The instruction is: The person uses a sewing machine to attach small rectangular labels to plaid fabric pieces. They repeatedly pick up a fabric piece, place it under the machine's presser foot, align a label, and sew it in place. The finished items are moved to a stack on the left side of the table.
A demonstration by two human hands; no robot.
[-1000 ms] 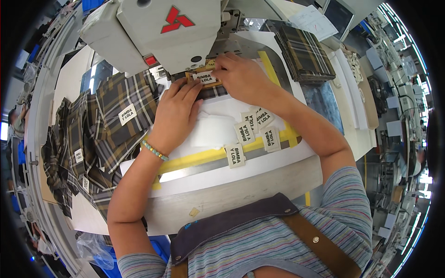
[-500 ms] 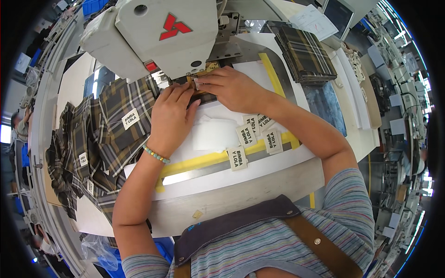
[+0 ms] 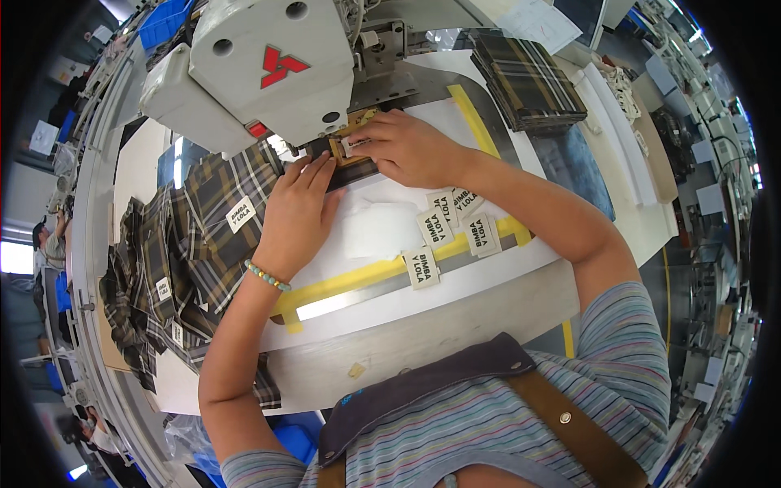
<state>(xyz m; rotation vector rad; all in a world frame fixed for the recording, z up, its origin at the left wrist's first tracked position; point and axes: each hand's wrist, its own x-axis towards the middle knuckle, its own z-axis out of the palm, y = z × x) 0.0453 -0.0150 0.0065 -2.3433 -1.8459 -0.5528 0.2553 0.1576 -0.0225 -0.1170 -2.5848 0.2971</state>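
Under the head of a white sewing machine lies a strip of dark plaid fabric. A small brass-coloured frame sits over this fabric. My left hand rests with its fingers stretched out on the cloth, just left of the frame. At the frame, my right hand has its fingertips pinched together on a small white piece, partly hidden by the fingers. Several cream printed labels are spread on the white work surface below my right forearm.
Plaid pieces with labels on them are heaped to the left. A stack of folded plaid pieces stands at the back right. Yellow tape borders the work surface. A blue bin is at the far left.
The view has shifted slightly. My left fingers have drawn a little away from the frame and the right hand, so more of the frame shows. My right fingertips stay at the white piece.
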